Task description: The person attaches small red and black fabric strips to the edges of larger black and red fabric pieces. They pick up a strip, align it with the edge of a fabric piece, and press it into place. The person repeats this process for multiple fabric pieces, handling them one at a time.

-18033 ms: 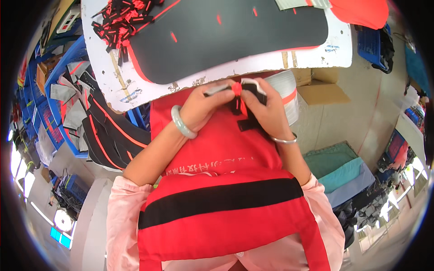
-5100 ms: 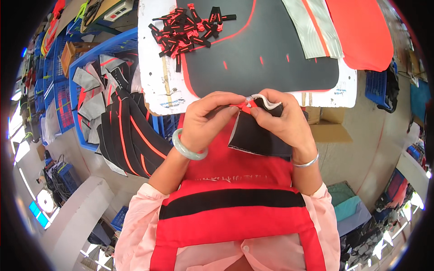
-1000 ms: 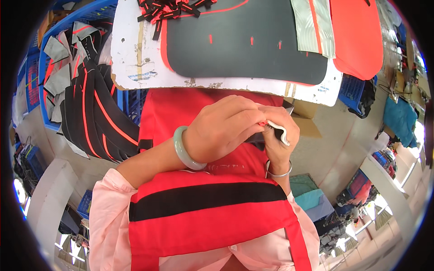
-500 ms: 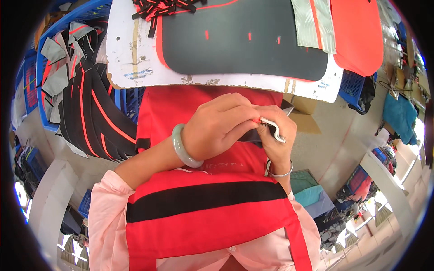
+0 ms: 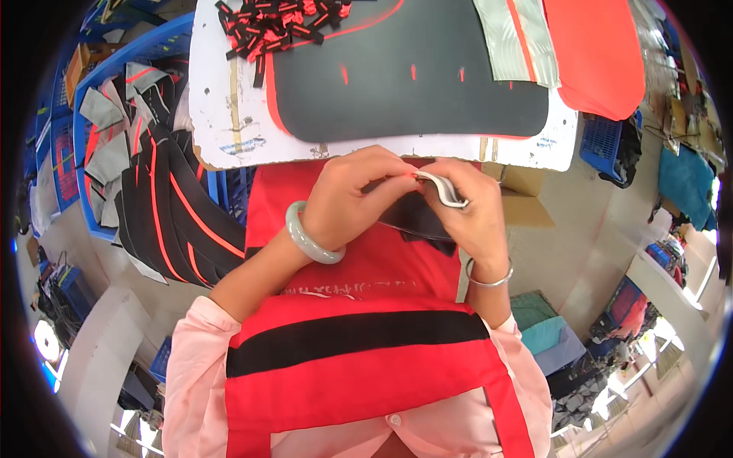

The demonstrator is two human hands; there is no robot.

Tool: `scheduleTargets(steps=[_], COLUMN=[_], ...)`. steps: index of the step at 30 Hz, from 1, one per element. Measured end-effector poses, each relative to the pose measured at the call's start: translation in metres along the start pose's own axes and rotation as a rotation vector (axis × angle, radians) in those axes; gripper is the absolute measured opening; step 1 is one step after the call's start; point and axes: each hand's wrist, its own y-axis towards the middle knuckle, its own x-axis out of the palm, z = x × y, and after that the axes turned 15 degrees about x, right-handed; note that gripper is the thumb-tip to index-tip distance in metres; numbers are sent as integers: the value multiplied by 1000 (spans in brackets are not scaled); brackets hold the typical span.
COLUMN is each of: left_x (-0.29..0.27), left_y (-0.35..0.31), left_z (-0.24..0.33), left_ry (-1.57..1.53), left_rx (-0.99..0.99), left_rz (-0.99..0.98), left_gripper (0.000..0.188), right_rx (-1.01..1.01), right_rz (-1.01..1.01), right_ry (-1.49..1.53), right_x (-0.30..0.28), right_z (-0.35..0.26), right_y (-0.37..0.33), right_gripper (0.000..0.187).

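Here, in front of the red apron (image 5: 351,389), the left hand (image 5: 357,195) pinches close by a small red bit (image 5: 412,175), while the right hand (image 5: 469,206) grips a folded black piece (image 5: 416,212) by its white edge. The piece hangs between both hands. Beyond, the bench (image 5: 214,114) bears a dark panel (image 5: 412,107) and heaped black-and-red tabs (image 5: 279,29); leftward, black strips (image 5: 156,210) spill from a blue crate (image 5: 79,156).

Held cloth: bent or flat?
Bent: the cloth shows a curved white edge in the right hand. Cannot tell how its hidden part lies.
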Motion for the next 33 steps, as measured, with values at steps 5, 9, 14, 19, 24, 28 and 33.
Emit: scheduleTargets(steps=[5, 9, 14, 19, 24, 28, 33], left_x=[-12, -18, -25, -31, -40, -42, -50], left_y=[-3, -2, 0, -2, -11, 0, 3], left_z=[0, 6, 15, -4, -25, -26, -23], left_ry=[-240, -427, -318, -598, -742, -758, -716], left_rx=[-273, -385, -390, -524, -673, -656, -571], left_rz=[220, 195, 155, 174, 110, 83, 44], left_gripper=[9, 6, 6, 7, 6, 4, 10], right_rx=[-372, -177, -47, -376, -474, -545, -646], right_rz=[547, 198, 96, 150, 111, 142, 31], right_ry=[5, -376, -94, -156, -259, -82, -204], right_x=[-4, 22, 32, 32, 33, 27, 20], right_z=[-15, -25, -25, -26, -17, -23, -42], right_y=[-8, 2, 1, 2, 14, 23, 30], right_gripper=[35, 35, 22, 28, 27, 23, 23])
